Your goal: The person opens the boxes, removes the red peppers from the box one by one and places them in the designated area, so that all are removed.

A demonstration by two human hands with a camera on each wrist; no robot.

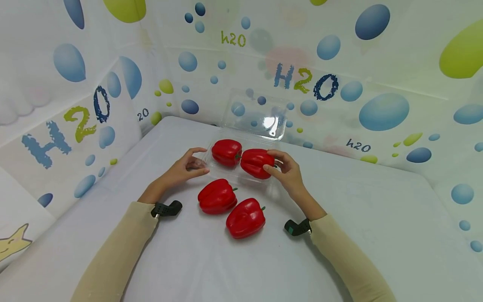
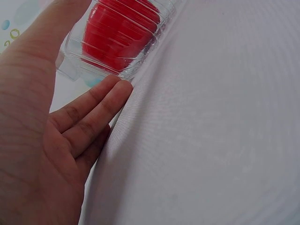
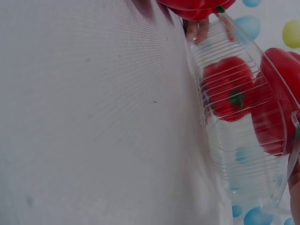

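Peppers are what your hands are busy with: four red ones on the white table (image 1: pixel 377 218). Going left to right, your left hand (image 1: pixel 183 167) rests at the left end of the clear plastic box (image 1: pixel 211 161), fingers nearly straight and relaxed, fingertips (image 2: pixel 123 87) touching the box's ribbed wall and thumb lying along its upper edge. It steadies the box rather than clasping it. Inside the box, on the left, lies the first pepper (image 1: pixel 226 152). Right beside it, touching, sits the second pepper (image 1: pixel 256 162), and your right hand (image 1: pixel 288 172) is curled round its right side, thumb on the near face and fingers over the far face. Nearer to you, outside the box, lie the third pepper (image 1: pixel 216 196) and the fourth pepper (image 1: pixel 245 218), close together, both on their sides. The box's open lid (image 1: pixel 254 117) stands up behind it, against the bubble-printed wall (image 1: pixel 377 105).

As a judgement: the peppers look firm, smooth and glossy, so they will likely be light to moderate in weight but a little slippery; take each round its broad middle, not by the small green stem. The box looks thin and flexible and would probably slide or buckle if pushed hard, so hold it lightly at a corner or rim.
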